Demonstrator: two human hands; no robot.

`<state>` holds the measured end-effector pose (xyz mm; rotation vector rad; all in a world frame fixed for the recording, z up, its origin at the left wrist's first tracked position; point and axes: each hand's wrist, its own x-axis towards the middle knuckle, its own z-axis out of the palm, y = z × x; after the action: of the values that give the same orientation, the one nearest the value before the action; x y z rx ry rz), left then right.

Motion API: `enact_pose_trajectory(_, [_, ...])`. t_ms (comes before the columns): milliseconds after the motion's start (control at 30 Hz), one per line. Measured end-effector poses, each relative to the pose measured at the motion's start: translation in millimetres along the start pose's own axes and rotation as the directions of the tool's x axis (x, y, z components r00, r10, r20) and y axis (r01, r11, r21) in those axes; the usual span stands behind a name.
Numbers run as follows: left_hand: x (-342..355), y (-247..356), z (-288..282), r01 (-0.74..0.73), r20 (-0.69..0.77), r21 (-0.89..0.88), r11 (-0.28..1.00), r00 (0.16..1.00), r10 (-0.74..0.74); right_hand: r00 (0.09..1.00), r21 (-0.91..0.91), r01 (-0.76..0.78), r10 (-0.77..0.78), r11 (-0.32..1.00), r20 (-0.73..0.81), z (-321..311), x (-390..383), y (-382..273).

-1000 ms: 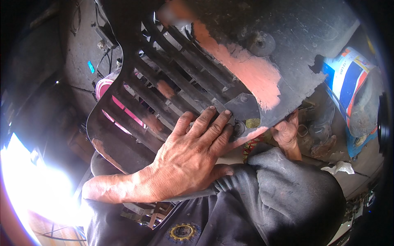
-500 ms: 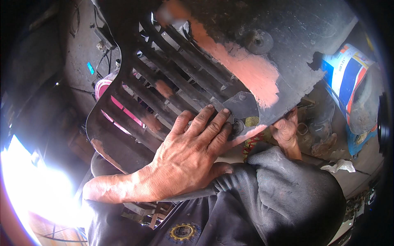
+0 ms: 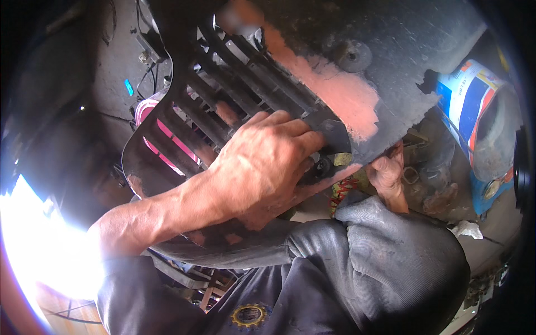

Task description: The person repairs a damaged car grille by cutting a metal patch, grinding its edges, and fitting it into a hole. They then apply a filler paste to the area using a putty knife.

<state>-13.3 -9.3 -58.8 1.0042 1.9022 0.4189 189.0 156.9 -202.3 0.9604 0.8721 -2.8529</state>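
A large dark plastic panel [image 3: 399,120] with a slatted grille [image 3: 240,72] lies tilted across my lap. Salmon-coloured filler [image 3: 340,95] covers a broad strip beside the slats, with smaller smears on the slats and lower edge. My left hand [image 3: 271,153] bears on the panel where the grille meets its lower rim, fingers bent and closed together. The fingertips are hidden, and so is anything under them. Just past them are a dark plate and a round fitting. At the panel's right-hand lower edge my right hand [image 3: 386,173] grips the rim, thumb showing, fingers partly behind it.
A white, blue and orange bucket [image 3: 466,103] lies tipped at the right. Behind the grille stands a pink-and-white round container [image 3: 146,111]. Crumpled white scrap [image 3: 468,229] lies on the floor beyond my knee [image 3: 402,251]. Cables and a small box [image 3: 151,46] are at upper left.
My left hand has gone from lying flat with fingers stretched to bent fingers, and has shifted up and right. The grille side of the panel moved slightly right. My right hand keeps its grip.
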Motion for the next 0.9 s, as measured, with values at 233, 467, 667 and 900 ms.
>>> enact_pose_trajectory(233, [9.0, -15.4, 9.6, -0.104, -0.041, 0.040, 0.994, 0.994, 0.106, 1.000, -0.001, -0.027, 0.027, 1.000, 0.002, 2.0, 3.2, -1.4])
enact_pose_trajectory(467, [8.9, -12.7, 13.9, -0.125, -0.101, 0.090, 0.988, 0.986, 0.134, 0.997, 0.137, -0.062, 0.069, 0.989, -0.043, 11.4, 4.3, -2.8])
enact_pose_trajectory(667, [8.7, -4.0, 4.3, -0.050, -0.055, 0.057, 0.997, 0.997, 0.053, 0.993, 0.198, -0.117, 0.116, 0.973, 0.018, 11.3, 7.2, 1.9])
enact_pose_trajectory(900, [8.4, 0.5, -0.1, -0.051, -0.004, 0.107, 0.993, 0.999, 0.052, 0.989, 0.363, -0.145, 0.144, 0.921, 0.028, 4.9, 7.3, 22.3])
